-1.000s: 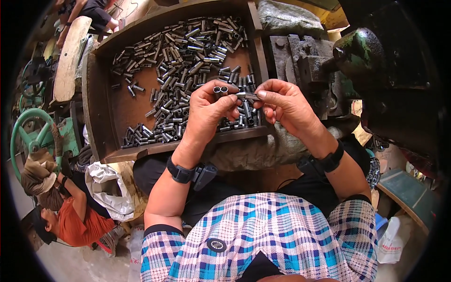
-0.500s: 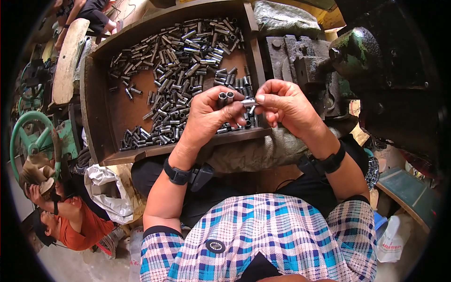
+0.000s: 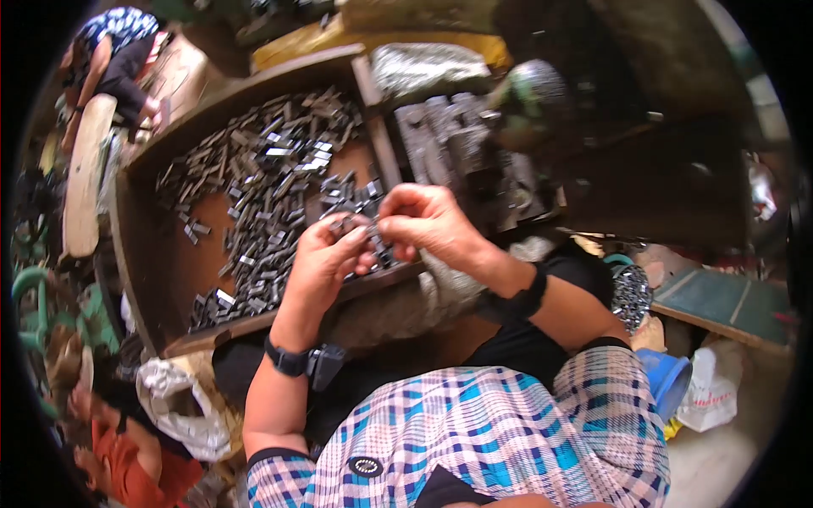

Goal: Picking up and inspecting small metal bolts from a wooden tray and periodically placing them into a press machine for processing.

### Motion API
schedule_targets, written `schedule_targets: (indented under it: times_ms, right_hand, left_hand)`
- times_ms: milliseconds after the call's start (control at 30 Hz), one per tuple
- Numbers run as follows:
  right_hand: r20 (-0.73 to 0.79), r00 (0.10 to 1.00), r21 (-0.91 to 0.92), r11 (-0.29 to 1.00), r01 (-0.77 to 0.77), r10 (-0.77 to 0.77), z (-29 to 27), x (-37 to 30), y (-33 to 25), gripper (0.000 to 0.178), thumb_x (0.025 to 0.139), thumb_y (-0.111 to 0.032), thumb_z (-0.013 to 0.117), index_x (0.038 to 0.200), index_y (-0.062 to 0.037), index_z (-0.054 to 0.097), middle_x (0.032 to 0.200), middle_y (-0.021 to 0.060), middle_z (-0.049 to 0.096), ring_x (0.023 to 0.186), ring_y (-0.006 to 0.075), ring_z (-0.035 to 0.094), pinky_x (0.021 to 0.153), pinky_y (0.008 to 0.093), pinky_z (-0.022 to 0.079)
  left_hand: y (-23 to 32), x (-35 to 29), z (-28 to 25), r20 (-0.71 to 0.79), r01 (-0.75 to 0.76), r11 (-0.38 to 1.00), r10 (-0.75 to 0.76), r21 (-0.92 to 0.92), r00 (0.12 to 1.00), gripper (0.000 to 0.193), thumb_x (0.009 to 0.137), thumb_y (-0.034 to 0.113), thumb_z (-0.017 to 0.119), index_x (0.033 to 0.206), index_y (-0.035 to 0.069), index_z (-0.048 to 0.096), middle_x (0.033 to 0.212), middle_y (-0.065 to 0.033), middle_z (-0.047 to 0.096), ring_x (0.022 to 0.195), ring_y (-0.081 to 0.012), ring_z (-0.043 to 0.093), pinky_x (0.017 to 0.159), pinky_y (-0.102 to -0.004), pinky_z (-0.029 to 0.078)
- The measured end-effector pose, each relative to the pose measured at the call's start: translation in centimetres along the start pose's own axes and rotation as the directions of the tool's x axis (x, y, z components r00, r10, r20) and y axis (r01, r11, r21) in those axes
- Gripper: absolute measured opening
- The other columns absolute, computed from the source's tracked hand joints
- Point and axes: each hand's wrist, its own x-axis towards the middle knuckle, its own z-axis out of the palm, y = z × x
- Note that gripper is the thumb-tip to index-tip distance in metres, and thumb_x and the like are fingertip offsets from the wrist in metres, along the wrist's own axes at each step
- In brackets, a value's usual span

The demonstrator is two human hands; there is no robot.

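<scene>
Two hands of ours nearly meet above the near edge of the tray (image 3: pixel 378 118): our left hand (image 3: pixel 332 247) has its fingers curled around small metal tubes (image 3: pixel 344 225); blur keeps us from telling whether our right hand (image 3: pixel 432 224) grips one too. Beyond them, we see loose tubes (image 3: pixel 262 220) heaped inside the tray, a grimy machine (image 3: pixel 461 140) beside it.

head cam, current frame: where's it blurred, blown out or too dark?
Head view: motion blur softens the left hand and right hand, so the details of the small parts at the left grip are lost; head view: bright glints smear along some metal tubes in the tray; head view: machine at upper right is mostly dark; head view: black fisheye rim masks the corners.
</scene>
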Motion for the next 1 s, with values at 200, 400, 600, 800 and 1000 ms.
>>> schedule_targets:
  times_ms: [200, 400, 600, 800, 1000]
  right_hand:
    - [-0.076, 0.926, -0.638, 0.732, 0.239, -0.37, 0.5, -0.9, -0.9, 0.024, 0.082, -0.015, 0.063, 0.094, 0.0044, 0.054, 0.079, 0.0158, 0.062, 0.072, 0.0264, 0.064, 0.061, 0.0356, 0.05]
    - [0.284, 0.625, -0.754, 0.233, 0.614, -0.727, 2.6, -12.5, -10.8, 0.033, 0.077, -0.01, 0.07, 0.105, 0.0, 0.055, 0.086, 0.0122, 0.06, 0.057, 0.0188, 0.06, 0.05, 0.0294, 0.047]
    - [-0.152, -0.042, -0.89, 0.119, 0.439, -0.987, -5.5, -24.2, -16.3, 0.036, 0.086, -0.009, 0.057, 0.117, 0.0084, 0.048, 0.114, 0.0182, 0.056, 0.103, 0.0243, 0.055, 0.09, 0.0357, 0.043]
    - [-0.504, 0.136, -0.735, 0.507, 0.45, -0.853, -15.4, -22.1, -10.7, 0.044, 0.082, -0.002, 0.065, 0.122, 0.0036, 0.046, 0.12, 0.0109, 0.055, 0.105, 0.0173, 0.054, 0.094, 0.0319, 0.041]
    - [-0.586, 0.112, -0.619, 0.532, 0.577, -0.803, -14.8, -20.3, -10.8, 0.045, 0.082, 0.0, 0.063, 0.124, 0.0026, 0.047, 0.117, 0.0094, 0.056, 0.1, 0.0161, 0.056, 0.09, 0.0297, 0.045]
  left_hand:
    - [-0.4, 0.2, -0.8, -0.065, -0.087, 0.996, 0.087, 0.003, 0.994, 0.014, 0.087, 0.011, 0.063, 0.096, 0.0, 0.059, 0.079, -0.0066, 0.063, 0.062, -0.0115, 0.06, 0.053, -0.0209, 0.05]
    - [-0.7, -0.4, -1.2, -0.14, -0.186, 0.976, 0.201, 0.115, 0.969, 0.015, 0.085, 0.009, 0.064, 0.097, 0.001, 0.06, 0.078, -0.0079, 0.065, 0.062, -0.0139, 0.063, 0.052, -0.0205, 0.051]
    - [-0.2, -1.9, -1.1, -0.194, -0.231, 0.946, 0.277, 0.23, 0.941, 0.018, 0.084, 0.01, 0.065, 0.098, 0.001, 0.06, 0.08, -0.0063, 0.064, 0.065, -0.0143, 0.064, 0.055, -0.023, 0.052]
    - [0.5, -0.6, 3.7, -0.087, -0.215, 0.92, 0.256, 0.328, 0.963, 0.017, 0.084, 0.011, 0.065, 0.096, 0.001, 0.059, 0.079, -0.0057, 0.063, 0.065, -0.0138, 0.064, 0.056, -0.0244, 0.053]
    - [0.1, 4.3, 6.3, 0.023, -0.266, 0.895, 0.276, 0.358, 0.961, 0.011, 0.085, 0.009, 0.063, 0.09, -0.001, 0.058, 0.074, -0.0054, 0.062, 0.064, -0.0131, 0.065, 0.054, -0.0229, 0.052]
